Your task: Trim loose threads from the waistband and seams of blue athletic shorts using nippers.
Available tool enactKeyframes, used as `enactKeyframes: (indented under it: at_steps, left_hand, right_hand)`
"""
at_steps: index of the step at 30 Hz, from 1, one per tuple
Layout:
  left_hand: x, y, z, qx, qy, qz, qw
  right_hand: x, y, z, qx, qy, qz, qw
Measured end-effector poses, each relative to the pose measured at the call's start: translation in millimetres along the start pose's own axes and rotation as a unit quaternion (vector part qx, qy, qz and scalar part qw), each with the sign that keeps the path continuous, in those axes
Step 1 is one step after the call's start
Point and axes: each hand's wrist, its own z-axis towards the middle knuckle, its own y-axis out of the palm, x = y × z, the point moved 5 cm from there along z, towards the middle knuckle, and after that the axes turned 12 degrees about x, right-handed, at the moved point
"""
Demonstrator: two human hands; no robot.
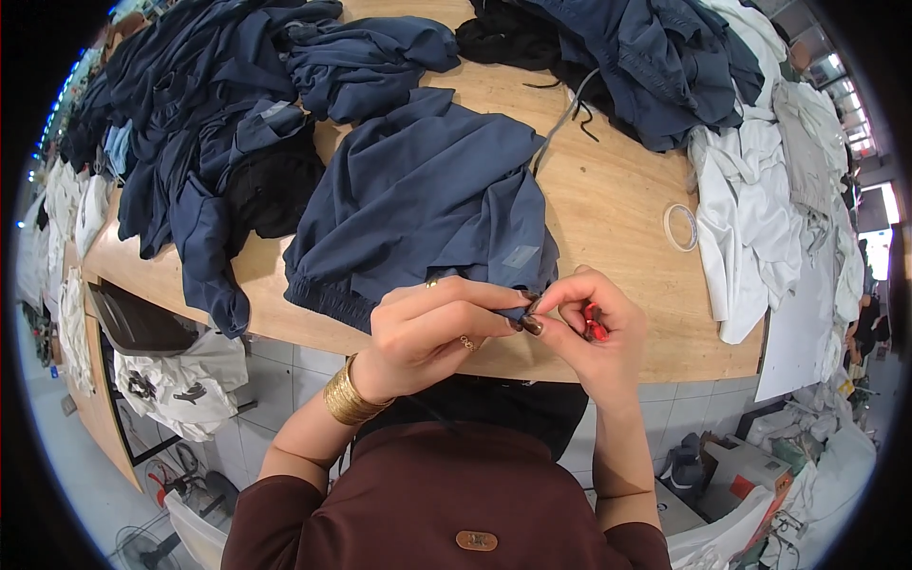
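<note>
A dark blue garment (pixel 418 190) with a gathered elastic waistband (pixel 323 302) lies on the wooden table in front of me. My left hand (pixel 432 328), with rings and a gold bangle, is closed on the garment's near right corner, pinching its edge. Fingertips of my right hand (pixel 598 332) meet the left ones there, pinching at the same edge; whether thread or cloth lies between them is too small to tell. Tucked in the curled fingers of that right hand is a small red-handled tool (pixel 595 321), its working end hidden. A pale patch (pixel 520 258) shows on the cloth just beyond.
Heaped dark blue garments (pixel 209 104) cover the table's far left, with another pile (pixel 655 66) at the far right. White cloth (pixel 746 218) hangs over the right edge near a tape roll (pixel 680 228). A grey cord (pixel 565 119) runs across the wood (pixel 617 209).
</note>
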Motion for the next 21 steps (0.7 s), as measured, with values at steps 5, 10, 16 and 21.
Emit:
enactKeyframes:
  at_steps: [5, 10, 16, 21]
  left_hand:
    - [-0.7, 0.9, 0.0, 0.006, -0.020, -0.011, 1.000]
    - [-1.1, 0.2, 1.5, 0.015, -0.038, -0.024, 0.999]
    - [-1.3, 0.2, 1.9, 0.013, -0.052, -0.032, 0.998]
    - [-0.6, 1.4, 1.5, 0.011, -0.054, -0.037, 0.998]
  right_hand:
    - [7.9, -6.4, -1.3, 0.014, 0.047, 0.062, 0.997]
    - [9.5, -16.3, -0.6, 0.080, 0.059, 0.130, 0.987]
    - [-3.1, -11.7, 0.1, 0.048, -0.053, 0.022, 0.997]
    - [-5.0, -2.0, -1.0, 0.012, -0.041, -0.007, 0.999]
